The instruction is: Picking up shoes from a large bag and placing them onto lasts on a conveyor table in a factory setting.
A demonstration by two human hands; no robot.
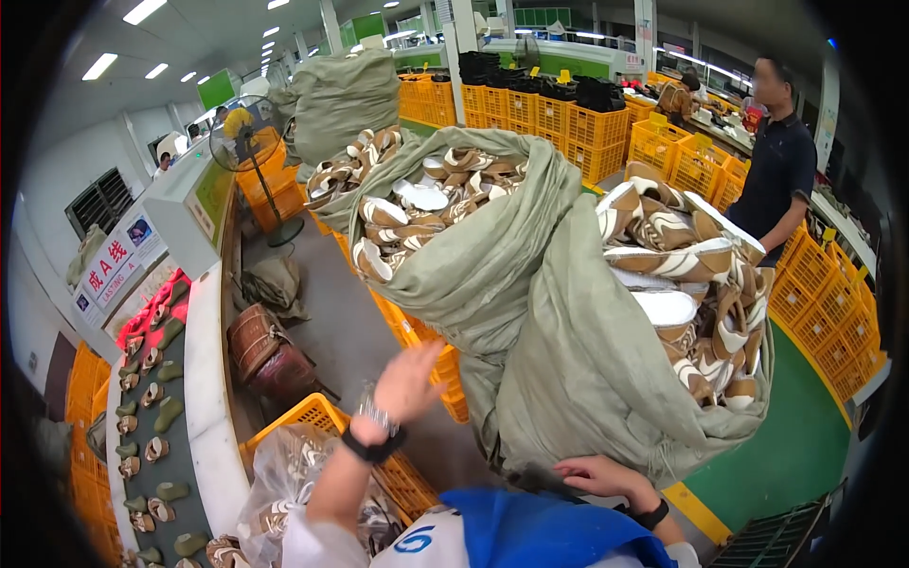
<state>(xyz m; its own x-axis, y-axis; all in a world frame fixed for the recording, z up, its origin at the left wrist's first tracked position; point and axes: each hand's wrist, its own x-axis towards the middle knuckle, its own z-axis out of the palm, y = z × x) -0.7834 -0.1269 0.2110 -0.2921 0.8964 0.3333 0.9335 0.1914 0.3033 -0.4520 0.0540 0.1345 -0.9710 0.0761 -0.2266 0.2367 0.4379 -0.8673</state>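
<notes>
My left hand (409, 381), with a metal watch and a dark band at the wrist, is raised beside the sacks, fingers stretched out and nothing in them. It is slightly smeared by motion. At the lower edge of the nearest grey-green sack (568, 379), my right hand (603, 475) has its fingers extended, with nothing plainly gripped. A dark blurred thing (532, 477) lies by its fingertips; I cannot make out what it is. Brown and white shoes (674, 251) overflow that sack. More shoes (450, 194) fill a second open sack (473, 265) behind it.
At my left, an orange crate (402, 478) holds shoes in clear plastic. Beyond it runs a conveyor (166, 426) with shoes and green shoe lasts. A brown padded seat (270, 355) and a standing fan (260, 170) are farther off. A person (781, 161) stands at the right near stacked orange crates (824, 303).
</notes>
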